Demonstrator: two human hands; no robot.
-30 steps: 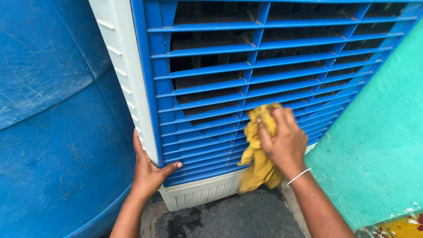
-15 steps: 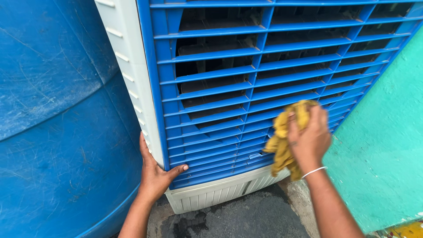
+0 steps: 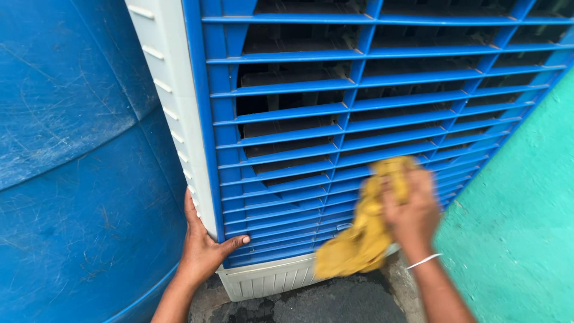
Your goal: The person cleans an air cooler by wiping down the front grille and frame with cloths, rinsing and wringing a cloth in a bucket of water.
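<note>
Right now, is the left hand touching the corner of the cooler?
Touching. The head view shows the left hand wrapped around the lower corner of the cooler: palm on the white side, thumb lying across the blue grille, no gap.

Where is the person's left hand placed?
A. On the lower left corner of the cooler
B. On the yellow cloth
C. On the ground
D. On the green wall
A: the left hand grips the lower left corner of the cooler, thumb on the blue grille.

No packages, labels, signs or screens in view — none at all.
</note>
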